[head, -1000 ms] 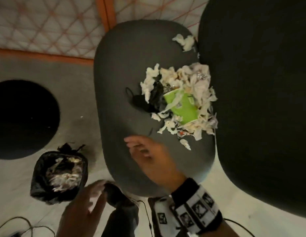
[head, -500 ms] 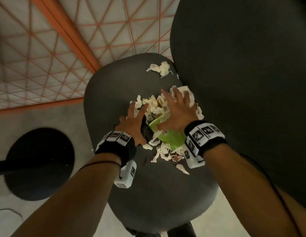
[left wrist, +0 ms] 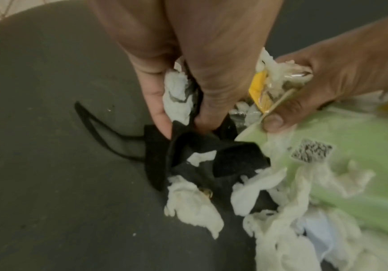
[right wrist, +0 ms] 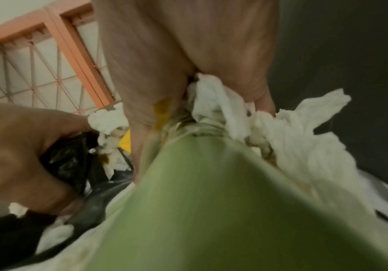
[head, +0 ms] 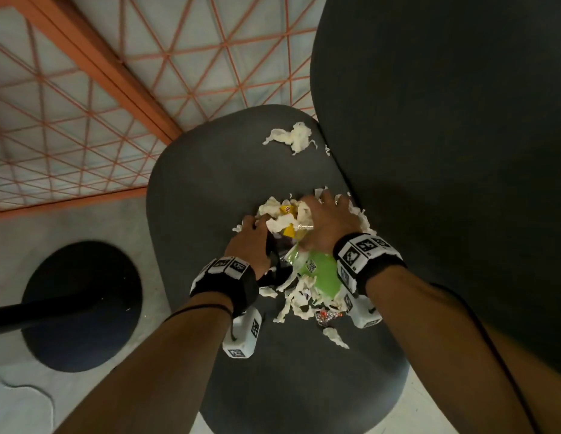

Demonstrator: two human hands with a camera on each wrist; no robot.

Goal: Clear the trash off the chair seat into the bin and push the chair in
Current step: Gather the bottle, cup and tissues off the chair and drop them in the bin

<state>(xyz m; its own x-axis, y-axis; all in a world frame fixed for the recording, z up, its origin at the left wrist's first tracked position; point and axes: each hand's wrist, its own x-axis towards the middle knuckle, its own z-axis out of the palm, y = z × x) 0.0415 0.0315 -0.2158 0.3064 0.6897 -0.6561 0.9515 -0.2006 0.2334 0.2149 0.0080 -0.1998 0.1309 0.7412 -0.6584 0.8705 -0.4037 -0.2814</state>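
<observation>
A pile of trash (head: 299, 296) lies on the dark grey chair seat (head: 210, 183): white tissue scraps, a green paper piece (head: 323, 274), a black face mask (left wrist: 200, 155) and a yellow wrapper (left wrist: 258, 88). My left hand (head: 251, 242) grips the pile's left side, with its fingers pinching a tissue wad (left wrist: 177, 91) and the mask. My right hand (head: 329, 223) grips the right side, curled round tissue (right wrist: 218, 99), the yellow wrapper and the top of the green piece (right wrist: 200, 201). The bin is out of view.
The chair's dark backrest (head: 445, 151) rises close on the right. A loose tissue clump (head: 296, 137) lies at the seat's far edge, and a foil wrapper (head: 327, 316) and a small scrap (head: 335, 336) lie nearer me. An orange mesh panel (head: 116, 89) and a black round base (head: 82, 305) are on the left.
Both hands came from near the bin and the seat's front onto the pile. Their spread fingers have now curled in round the trash. The bin has left the view.
</observation>
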